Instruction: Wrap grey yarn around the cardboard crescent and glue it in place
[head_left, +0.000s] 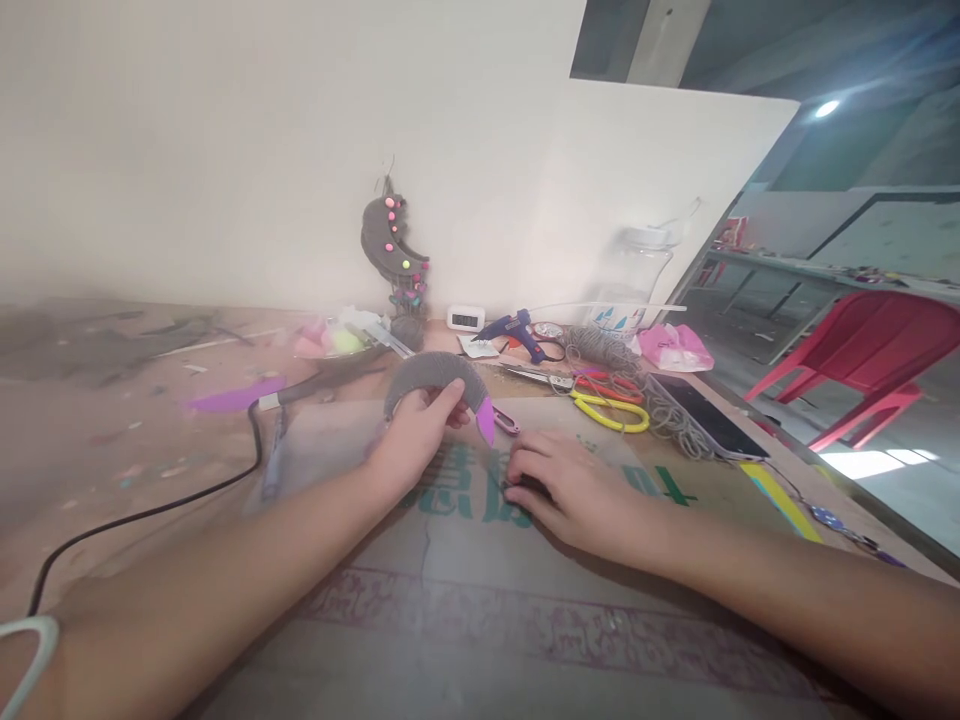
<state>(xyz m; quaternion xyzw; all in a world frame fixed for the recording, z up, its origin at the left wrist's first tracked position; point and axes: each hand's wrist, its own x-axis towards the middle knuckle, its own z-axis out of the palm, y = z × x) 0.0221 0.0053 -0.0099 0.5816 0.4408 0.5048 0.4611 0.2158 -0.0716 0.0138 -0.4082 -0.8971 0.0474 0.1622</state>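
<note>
My left hand (424, 430) is closed on a crescent shape (442, 372), thumb on top. Grey yarn is wound round most of it, and its right tip shows bare purple. Just to the right, my right hand (562, 480) is low over the printed sheet (465, 560), apart from the purple tip. Its fingers are curled in together; whether a strand of yarn is between them is too blurred to see. Behind both hands is a small pink-rimmed tool (507, 423). Loose grey yarn (600, 350) lies at the back right.
Scissors with yellow and red handles (611, 410), a blue glue gun (517, 332), a phone (705, 415) and a clear jar (630, 280) stand or lie to the right. A decorated grey crescent (386, 240) hangs at the wall. A black cable (150, 515) crosses the left side.
</note>
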